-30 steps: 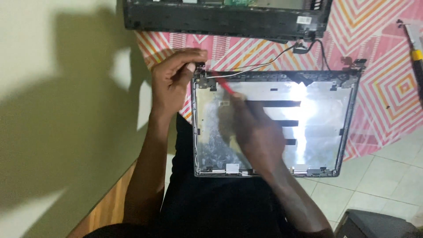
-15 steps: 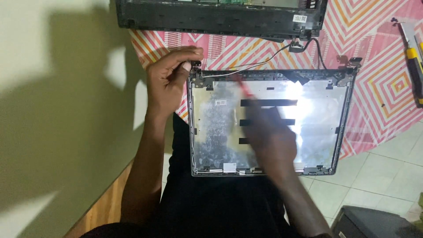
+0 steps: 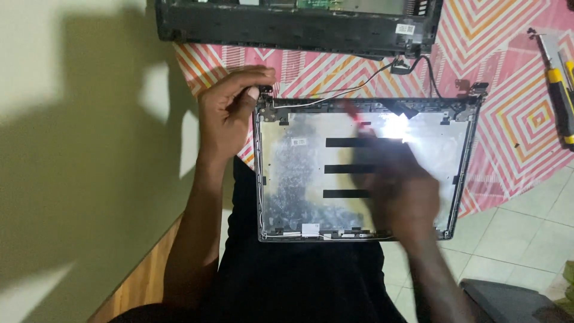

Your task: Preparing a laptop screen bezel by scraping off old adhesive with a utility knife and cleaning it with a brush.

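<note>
A grey laptop lid shell (image 3: 299, 179) lies open-side up across my lap, silvery inside with three black tape strips. My left hand (image 3: 230, 113) pinches its far left corner at the hinge. My right hand (image 3: 400, 185) hovers over the middle of the shell, blurred by motion, and holds a thin red-handled tool (image 3: 353, 113) whose tip points toward the shell's far edge. Thin wires (image 3: 359, 84) run from that edge to the black laptop base (image 3: 299, 24) lying beyond it.
A pink and orange zigzag cloth (image 3: 508, 107) covers the floor under the parts. Yellow-and-black hand tools (image 3: 559, 90) lie at the right edge. Pale tiles (image 3: 520, 239) show at lower right, with a dark object (image 3: 514, 299) in the corner. A green wall (image 3: 72, 149) fills the left.
My right hand with the red tool has slid rightward across the shell, from near the left hinge to the middle. My left hand stays at the left corner.
</note>
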